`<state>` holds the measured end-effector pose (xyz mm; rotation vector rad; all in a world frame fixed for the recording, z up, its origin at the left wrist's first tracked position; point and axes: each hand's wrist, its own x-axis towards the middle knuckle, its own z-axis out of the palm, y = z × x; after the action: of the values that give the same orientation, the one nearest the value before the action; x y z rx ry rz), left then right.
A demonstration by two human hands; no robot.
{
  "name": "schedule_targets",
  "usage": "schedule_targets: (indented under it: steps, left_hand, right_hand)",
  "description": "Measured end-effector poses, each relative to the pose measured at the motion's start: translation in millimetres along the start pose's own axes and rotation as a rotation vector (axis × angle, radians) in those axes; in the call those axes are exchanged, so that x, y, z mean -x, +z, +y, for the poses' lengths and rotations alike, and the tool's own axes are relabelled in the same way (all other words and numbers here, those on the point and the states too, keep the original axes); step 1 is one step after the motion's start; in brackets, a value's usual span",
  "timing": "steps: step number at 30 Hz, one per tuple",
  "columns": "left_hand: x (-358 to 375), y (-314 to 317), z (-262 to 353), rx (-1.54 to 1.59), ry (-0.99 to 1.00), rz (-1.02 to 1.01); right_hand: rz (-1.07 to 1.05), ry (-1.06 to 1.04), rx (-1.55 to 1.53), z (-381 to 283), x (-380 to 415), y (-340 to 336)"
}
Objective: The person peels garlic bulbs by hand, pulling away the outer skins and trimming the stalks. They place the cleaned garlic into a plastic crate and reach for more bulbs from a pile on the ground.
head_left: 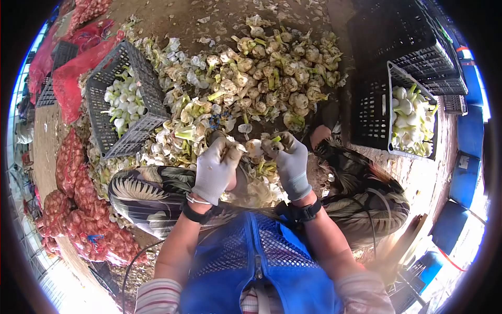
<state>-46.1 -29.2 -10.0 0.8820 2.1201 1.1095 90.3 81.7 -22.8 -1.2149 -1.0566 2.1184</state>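
My right hand, in a pale knit glove with dirty fingertips, is closed around a garlic bulb. A short green stem shows by its thumb. Just left of the bulb, my left hand, gloved the same way, has its fingers pinched together. A small pale flake shows at its fingertips, too small to name. Beyond both hands lies a large heap of untrimmed garlic bulbs with soil on them. Loose garlic skins and cut stems cover the ground between my legs and to the left.
A dark plastic crate with cleaned white garlic stands at left; another crate with garlic stands at right. Stacked black crates rise behind it. Red mesh sacks of garlic lie at far left. My bent legs flank the work area.
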Motion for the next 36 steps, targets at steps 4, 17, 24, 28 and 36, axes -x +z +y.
schedule_targets:
  steps: [4, 17, 24, 28, 36]
  left_hand:
    - [2, 2, 18, -0.146, 0.185, 0.05]
    - [0, -19, 5, -0.392, 0.444, -0.272]
    - [8, -13, -27, -0.11, 0.153, -0.223]
    - [-14, -16, -3, 0.188, 0.018, -0.246]
    - [-22, 3, -11, 0.75, -0.201, -0.275]
  right_hand:
    - [-0.039, -0.377, 0.417, 16, -3, 2]
    - [-0.009, 0.095, -0.011, 3, -9, -13]
    - [-0.005, 0.043, -0.132, 2, -13, -17]
    - [-0.212, 0.05, -0.097, -2, -19, -16]
    - [-0.18, 0.126, 0.022, 11, -21, -17]
